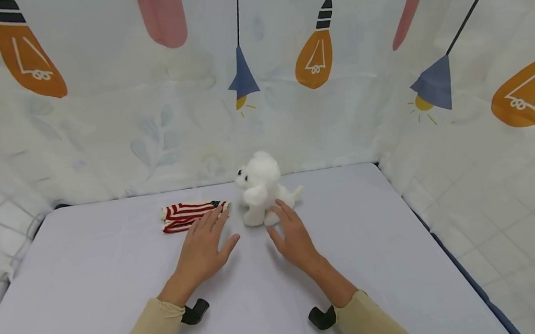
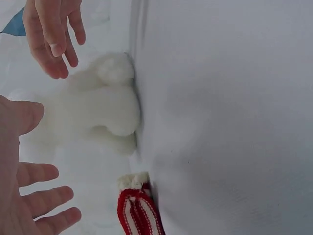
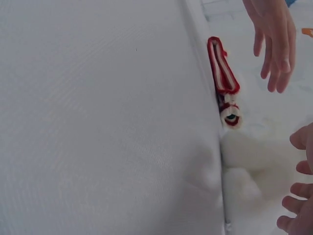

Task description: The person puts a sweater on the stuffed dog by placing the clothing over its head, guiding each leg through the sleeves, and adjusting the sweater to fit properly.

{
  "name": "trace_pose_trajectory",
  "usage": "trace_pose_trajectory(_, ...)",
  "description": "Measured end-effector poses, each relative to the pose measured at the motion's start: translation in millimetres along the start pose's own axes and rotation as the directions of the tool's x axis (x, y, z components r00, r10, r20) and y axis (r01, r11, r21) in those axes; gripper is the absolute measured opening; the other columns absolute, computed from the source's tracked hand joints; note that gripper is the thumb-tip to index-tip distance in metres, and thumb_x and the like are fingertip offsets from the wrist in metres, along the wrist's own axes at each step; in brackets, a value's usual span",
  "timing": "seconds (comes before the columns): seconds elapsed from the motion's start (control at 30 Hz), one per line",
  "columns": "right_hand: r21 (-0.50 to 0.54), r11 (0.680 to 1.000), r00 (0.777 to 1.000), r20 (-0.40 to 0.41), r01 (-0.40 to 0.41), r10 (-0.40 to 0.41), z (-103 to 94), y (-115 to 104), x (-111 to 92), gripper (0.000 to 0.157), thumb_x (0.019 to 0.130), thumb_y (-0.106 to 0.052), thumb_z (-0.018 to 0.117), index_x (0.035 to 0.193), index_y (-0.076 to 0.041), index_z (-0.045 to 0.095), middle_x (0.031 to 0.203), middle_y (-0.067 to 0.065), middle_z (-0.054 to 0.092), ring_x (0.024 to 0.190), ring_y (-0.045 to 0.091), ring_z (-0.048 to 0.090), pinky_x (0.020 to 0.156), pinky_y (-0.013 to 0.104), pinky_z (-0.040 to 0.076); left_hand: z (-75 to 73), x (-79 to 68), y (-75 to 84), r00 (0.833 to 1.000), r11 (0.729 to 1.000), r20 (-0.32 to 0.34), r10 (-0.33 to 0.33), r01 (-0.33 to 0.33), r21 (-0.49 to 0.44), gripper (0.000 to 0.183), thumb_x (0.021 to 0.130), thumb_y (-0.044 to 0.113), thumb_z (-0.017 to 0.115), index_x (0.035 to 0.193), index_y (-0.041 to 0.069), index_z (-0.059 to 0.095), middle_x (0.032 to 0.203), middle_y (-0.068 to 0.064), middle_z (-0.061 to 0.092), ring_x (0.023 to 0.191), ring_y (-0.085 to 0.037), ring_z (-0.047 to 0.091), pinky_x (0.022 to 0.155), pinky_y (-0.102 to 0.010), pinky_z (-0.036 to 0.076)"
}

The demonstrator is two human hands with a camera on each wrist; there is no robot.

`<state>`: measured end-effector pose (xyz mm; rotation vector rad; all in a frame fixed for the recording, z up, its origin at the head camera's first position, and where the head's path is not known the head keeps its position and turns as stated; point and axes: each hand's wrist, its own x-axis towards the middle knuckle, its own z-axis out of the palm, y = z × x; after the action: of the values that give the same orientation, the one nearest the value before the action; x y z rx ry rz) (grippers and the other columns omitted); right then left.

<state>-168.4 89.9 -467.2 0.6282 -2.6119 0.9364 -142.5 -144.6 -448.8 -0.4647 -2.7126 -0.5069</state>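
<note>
A white plush animal (image 1: pixel 262 188) sits upright on the white table, its dark eyes and nose turned to the left. Just left of it lies a folded, red-and-white striped knitted piece (image 1: pixel 188 215), perhaps a small garment; its exact kind is unclear. My left hand (image 1: pixel 203 250) is spread, fingertips above the near right end of the knit. Close to the toy's right front side, my right hand (image 1: pixel 294 238) has loosely extended fingers; whether they touch the fur cannot be told. Neither hand holds anything. In the left wrist view the knit's cream fluffy edge (image 2: pixel 133 181) shows.
The white-covered table (image 1: pixel 97 285) ends at a printed curtain (image 1: pixel 188 115) behind the toy, with more curtain along both sides. Each wrist carries a black camera mount, one at the left cuff (image 1: pixel 195 312) and one at the right cuff (image 1: pixel 322 318).
</note>
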Motion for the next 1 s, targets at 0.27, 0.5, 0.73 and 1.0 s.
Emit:
trace_pose_trajectory(0.27,0.050,0.996,0.997,-0.023,-0.079,0.080,-0.8,8,4,0.047,0.094,-0.019,0.063,0.136,-0.007,0.048,0.151,0.013,0.038,0.138,0.032,0.040,0.106,0.046,0.043,7.6,7.2,0.0,1.000,0.994,-0.001,-0.020,0.020,-0.112,0.065,0.091,0.039,0.064,0.144,0.007,0.044,0.146,-0.015,0.047,0.134,-0.036,0.045,0.106,-0.056,0.038)
trace_pose_trajectory(0.5,0.061,0.993,0.993,-0.052,-0.103,0.106,2.9,13,12,0.049,0.091,-0.015,0.065,0.137,-0.007,0.047,0.151,0.012,0.038,0.138,0.032,0.039,0.106,0.048,0.042,14.5,18.1,-3.1,0.997,0.981,0.047,-0.062,0.069,-0.179,0.058,0.095,0.036,0.059,0.143,0.006,0.045,0.146,-0.016,0.047,0.134,-0.035,0.045,0.106,-0.053,0.040)
trace_pose_trajectory(0.73,0.020,0.995,0.991,-0.086,-0.099,0.101,11.3,17,16,0.052,0.089,-0.015,0.068,0.136,-0.010,0.048,0.151,0.011,0.039,0.137,0.031,0.041,0.104,0.050,0.043,22.0,30.8,-1.8,0.992,0.977,0.093,-0.088,0.104,-0.185,0.057,0.096,0.035,0.057,0.144,0.006,0.044,0.145,-0.018,0.047,0.135,-0.037,0.043,0.107,-0.054,0.038)
trace_pose_trajectory(1.0,0.003,0.994,0.987,-0.118,-0.113,0.113,14.3,16,18,0.062,0.086,-0.015,0.072,0.140,-0.007,0.043,0.151,0.016,0.035,0.137,0.035,0.040,0.103,0.049,0.044,31.7,46.5,0.2,0.968,0.945,0.210,-0.134,0.189,-0.268,0.061,0.099,0.037,0.050,0.150,0.009,0.032,0.152,-0.016,0.039,0.139,-0.036,0.038,0.110,-0.055,0.035)
